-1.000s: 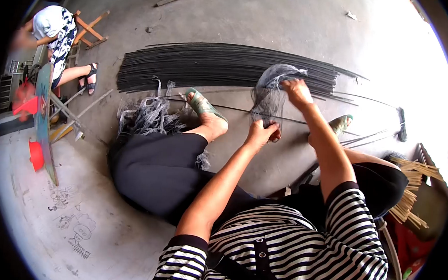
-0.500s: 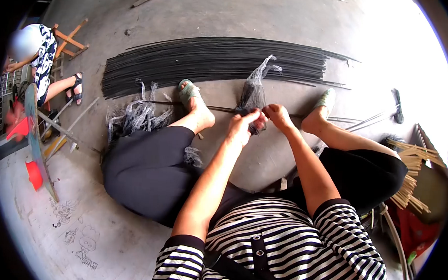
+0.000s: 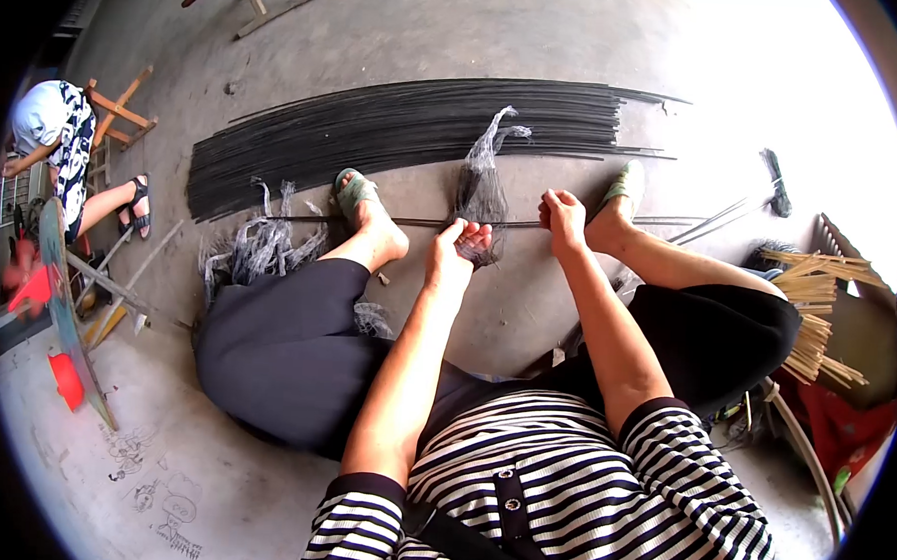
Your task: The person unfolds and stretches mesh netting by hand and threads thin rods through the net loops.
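Note:
A dark mesh net (image 3: 482, 193) with pale, wispy tied ends at its top lies between my feet. My left hand (image 3: 458, 250), palm up with curled fingers, is closed on the net's lower end. To the right, apart from the net, my right hand (image 3: 564, 217) is pinched closed; anything between its fingers is too small to make out. Thin black rods (image 3: 411, 221) run crosswise near both hands, passing by the net. Beyond them a wide bundle of long black rods (image 3: 395, 128) lies on the floor.
More crumpled nets (image 3: 260, 247) lie by my left leg. Split light-coloured sticks (image 3: 812, 316) and a small tied dark bundle (image 3: 776, 184) are at the right. Another person (image 3: 74, 154) sits at the far left near a wooden stool (image 3: 121, 106) and a red-bladed fan (image 3: 33, 287).
My right hand has pulled away from the net to the right, opening a gap between my hands. My left hand keeps the net's lower end. The whole view has shifted slightly.

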Motion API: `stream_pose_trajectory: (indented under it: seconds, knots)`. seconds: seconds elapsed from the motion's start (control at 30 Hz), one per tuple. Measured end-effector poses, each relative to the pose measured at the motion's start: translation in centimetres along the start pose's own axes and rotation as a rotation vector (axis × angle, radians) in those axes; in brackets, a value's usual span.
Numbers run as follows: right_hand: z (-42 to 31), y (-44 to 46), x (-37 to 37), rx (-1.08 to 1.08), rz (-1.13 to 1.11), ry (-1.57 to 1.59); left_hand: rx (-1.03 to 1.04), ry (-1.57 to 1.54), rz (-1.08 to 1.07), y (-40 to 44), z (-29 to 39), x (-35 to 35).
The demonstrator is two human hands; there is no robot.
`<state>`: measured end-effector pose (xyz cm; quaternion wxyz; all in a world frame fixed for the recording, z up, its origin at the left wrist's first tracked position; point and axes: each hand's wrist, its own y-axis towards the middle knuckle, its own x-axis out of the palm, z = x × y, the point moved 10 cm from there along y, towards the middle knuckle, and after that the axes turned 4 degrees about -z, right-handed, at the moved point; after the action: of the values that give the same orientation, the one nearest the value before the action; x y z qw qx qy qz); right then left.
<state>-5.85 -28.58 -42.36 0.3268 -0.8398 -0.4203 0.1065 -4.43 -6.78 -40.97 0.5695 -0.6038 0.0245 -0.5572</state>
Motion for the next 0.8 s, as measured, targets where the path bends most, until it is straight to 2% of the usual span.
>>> stream_pose_trajectory:
  seconds: [0.07, 0.13, 0.2, 0.23, 0.27, 0.33, 0.37, 0.4, 0.47, 0.53, 0.6, 0.63, 0.67, 0.73, 0.8]
  knots:
    - [0.5, 0.2, -0.2, -0.016, -0.058, -0.058, 0.029, 0.052, -0.023, 0.1, 0.3, 0.0]
    - [-0.9, -2.4, 2.8, 0.008, -0.144, -0.091, 0.049, 0.121, 0.011, 0.4, 0.2, 0.0]
    - [-1.4, -4.2, 6.4, -0.053, -0.266, -0.481, 0.031, 0.237, 0.022, -0.1, -0.3, 0.9]
    - [-2.1, -5.0, 8.0, -0.267, -0.240, -0.544, 0.026, 0.235, 0.002, 0.3, -0.6, 0.8]
    - [-1.6, -4.7, 8.1, -0.280, -0.191, -0.705, 0.013, 0.236, -0.019, 0.7, -1.0, 0.6]
    - [-2.1, -3.0, 7.8, -0.388, -0.145, -0.687, 0.031, 0.175, -0.073, 0.6, 0.1, 0.8]
    - [-2.3, -1.1, 6.4, -0.441, -0.076, -0.753, 0.095, 0.041, -0.074, 0.5, 1.4, 1.3]
    - [-2.9, 0.9, 4.5, -0.497, -0.015, -0.820, 0.111, 0.047, -0.071, 0.7, 2.7, 1.1]
    - [-5.5, 3.5, -0.2, -0.398, 0.209, -0.909, 0.140, -0.058, -0.147, 1.7, 4.9, 0.0]
    - [-8.6, 5.4, 1.8, -0.356, 0.018, -1.351, -0.026, -0.033, -0.142, 1.2, 2.1, 1.1]
    - [-9.8, 5.7, 5.8, -0.786, -0.134, -1.475, -0.195, 0.176, -0.041, -0.1, -1.9, 0.9]
    - [-9.3, 6.8, 7.5, -0.743, -0.213, -1.581, -0.395, 0.187, -0.035, -0.9, -4.9, 0.5]
    - [-9.1, 7.7, 9.0, -0.846, -0.229, -1.646, -0.596, 0.197, -0.025, -2.3, -7.7, -0.2]
    - [-9.2, 9.4, 11.7, -0.908, -0.238, -1.714, -0.669, 0.531, -0.050, -4.2, -9.2, -0.5]
    - [-9.3, 10.6, 13.4, -0.979, -0.193, -1.697, -0.726, 0.643, -0.044, -4.3, -10.2, -2.4]
